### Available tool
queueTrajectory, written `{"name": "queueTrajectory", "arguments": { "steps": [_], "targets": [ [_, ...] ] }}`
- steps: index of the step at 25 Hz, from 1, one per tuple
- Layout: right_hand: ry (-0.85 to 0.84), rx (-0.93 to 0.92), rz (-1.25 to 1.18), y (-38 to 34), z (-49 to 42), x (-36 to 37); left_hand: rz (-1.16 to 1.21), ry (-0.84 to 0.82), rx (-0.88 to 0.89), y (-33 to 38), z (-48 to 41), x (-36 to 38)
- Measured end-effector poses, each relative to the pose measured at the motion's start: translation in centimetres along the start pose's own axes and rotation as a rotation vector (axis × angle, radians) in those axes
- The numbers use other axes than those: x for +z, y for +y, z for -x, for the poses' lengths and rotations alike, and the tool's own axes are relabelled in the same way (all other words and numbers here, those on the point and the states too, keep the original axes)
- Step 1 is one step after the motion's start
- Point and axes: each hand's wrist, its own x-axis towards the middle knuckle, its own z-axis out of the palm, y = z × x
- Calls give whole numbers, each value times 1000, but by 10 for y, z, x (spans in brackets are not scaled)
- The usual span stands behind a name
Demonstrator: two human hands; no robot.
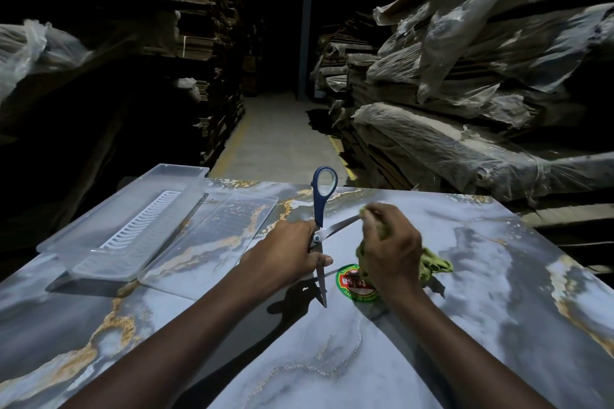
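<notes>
My left hand (285,252) grips a pair of blue-handled scissors (321,202) near the pivot, blades spread apart above the marbled table (498,309). One handle loop points up and away, one blade points down toward me. My right hand (388,246) holds a green cloth (432,264) bunched in its fingers and presses it onto the tip of the other blade, which points right. Part of the cloth trails onto the table behind the hand.
A clear plastic tray (109,229) with a white slotted insert sits at the left, its flat clear lid (212,236) beside it. A round red-and-green sticker (352,282) lies under my right wrist. Stacked wrapped boards flank a dark aisle beyond the table.
</notes>
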Motion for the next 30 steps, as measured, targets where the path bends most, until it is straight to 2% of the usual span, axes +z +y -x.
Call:
{"name": "queueTrajectory", "arguments": {
  "steps": [3, 6, 8, 11, 13, 15, 17, 19, 21, 22, 23, 26, 27, 29, 30],
  "targets": [
    [-216, -276, 210, -16, 11, 6, -8, 19, 11, -1, 1, 1],
    [-264, -388, 340, -13, 6, 6, -8, 37, 20, -2, 3, 2],
    [-240, -339, 411, -3, 0, 1, -32, 43, 18, -1, 3, 1],
    [-230, -94, 449, 12, -8, -2, -67, 28, 1, 0, 2, 0],
    [-188, 72, 340, 19, -12, -3, -67, 12, -15, 1, 1, 1],
    [-81, 137, 188, 18, -13, -5, -64, 3, -21, 1, 1, 2],
    [-51, 34, 69, 3, -9, -3, -74, 11, -18, 1, 1, 1],
    [-192, -161, 33, -16, 4, 2, -75, 36, -6, 0, 2, 1],
    [-284, -317, 117, -19, 12, 8, -65, 57, 11, -1, 3, 2],
    [-268, -301, 152, -16, 10, 10, -63, 63, 17, -1, 4, 2],
    [-220, -204, 179, -8, 6, 11, -63, 60, 19, -1, 4, 2],
    [-62, 249, 113, 8, -8, 5, -67, 27, 24, 1, 3, 1],
    [-18, 274, 49, 11, -9, 3, -66, 23, 32, 2, 3, 2],
    [-5, 44, -31, 6, -4, -2, -65, 32, 42, 2, 3, 1],
    [-71, -122, -25, 1, 2, -2, -65, 38, 41, 1, 3, 2]
  ]
}}
